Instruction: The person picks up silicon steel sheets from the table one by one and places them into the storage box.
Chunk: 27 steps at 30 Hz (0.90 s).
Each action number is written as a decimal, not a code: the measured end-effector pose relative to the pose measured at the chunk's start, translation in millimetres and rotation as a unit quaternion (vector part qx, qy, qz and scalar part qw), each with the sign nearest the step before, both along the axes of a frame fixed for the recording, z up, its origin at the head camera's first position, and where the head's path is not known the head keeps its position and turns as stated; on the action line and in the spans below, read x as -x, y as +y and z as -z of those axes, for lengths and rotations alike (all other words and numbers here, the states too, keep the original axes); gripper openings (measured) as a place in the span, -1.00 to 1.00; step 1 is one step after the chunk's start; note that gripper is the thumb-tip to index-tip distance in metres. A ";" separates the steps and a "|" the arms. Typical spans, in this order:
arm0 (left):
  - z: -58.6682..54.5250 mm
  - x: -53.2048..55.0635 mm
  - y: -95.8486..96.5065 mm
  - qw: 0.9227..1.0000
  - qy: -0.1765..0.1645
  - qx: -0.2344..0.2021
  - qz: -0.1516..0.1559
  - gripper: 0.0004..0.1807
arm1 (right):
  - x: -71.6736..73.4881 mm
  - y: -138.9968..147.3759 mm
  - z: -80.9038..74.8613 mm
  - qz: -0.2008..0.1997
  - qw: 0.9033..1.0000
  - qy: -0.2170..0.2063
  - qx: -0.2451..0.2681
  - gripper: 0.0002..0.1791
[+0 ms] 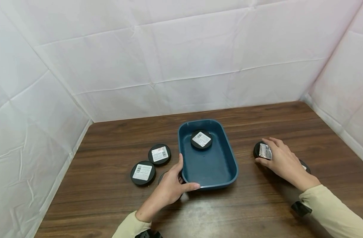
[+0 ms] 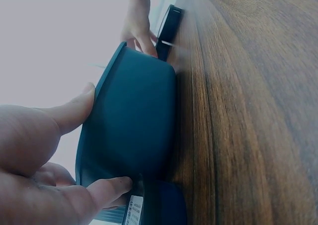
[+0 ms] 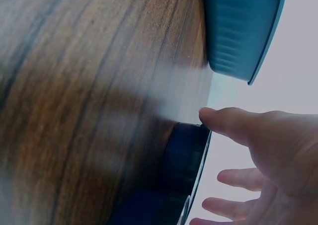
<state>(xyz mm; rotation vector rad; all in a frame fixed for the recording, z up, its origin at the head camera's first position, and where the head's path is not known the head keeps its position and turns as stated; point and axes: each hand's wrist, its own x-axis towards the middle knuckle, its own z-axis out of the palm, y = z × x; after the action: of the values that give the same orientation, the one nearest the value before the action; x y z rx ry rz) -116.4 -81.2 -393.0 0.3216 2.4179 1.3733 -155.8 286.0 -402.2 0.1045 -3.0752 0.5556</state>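
A blue rectangular plastic bin [image 1: 209, 168] stands mid-table, with one round black disc with a white label [image 1: 201, 139] lying inside near its far end. My left hand [image 1: 170, 186] holds the bin's near left corner, thumb at the near rim and fingers along the left wall. Another labelled disc [image 2: 134, 210] lies under that hand, mostly hidden in the head view. Over on the right, my right hand [image 1: 282, 162] spreads thumb and fingers about a black disc [image 1: 264, 150], the thumb tip right at its edge. Beneath the right wrist, a further disc [image 1: 305, 166] is partly covered.
Two more labelled black discs [image 1: 143, 173] [image 1: 159, 154] lie left of the bin. The brown wooden table [image 1: 110, 198] meets white sheeting [image 1: 181, 66] at the back and on both sides. Dark devices are strapped to both wrists.
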 end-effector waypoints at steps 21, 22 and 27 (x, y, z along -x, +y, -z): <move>1.1 -1.0 0.0 1.000 0.006 0.006 0.002 0.22 | 3.2 -0.4 3.5 -0.012 0.999 -0.038 -0.025 -0.10; 1.1 -1.0 0.0 1.000 0.006 0.007 0.002 0.22 | 3.3 -0.1 3.7 -0.015 0.999 -0.038 -0.026 -0.10; 0.3 -0.7 0.0 1.000 0.003 0.005 0.001 0.22 | 4.2 0.5 3.9 -0.025 0.999 -0.032 -0.028 -0.12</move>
<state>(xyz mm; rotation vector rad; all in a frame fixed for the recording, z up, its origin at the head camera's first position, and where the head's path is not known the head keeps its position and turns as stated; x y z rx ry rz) -115.8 -81.2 -393.4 0.3259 2.4282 1.3611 -160.0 286.6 -406.1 0.1675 -3.1585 0.4837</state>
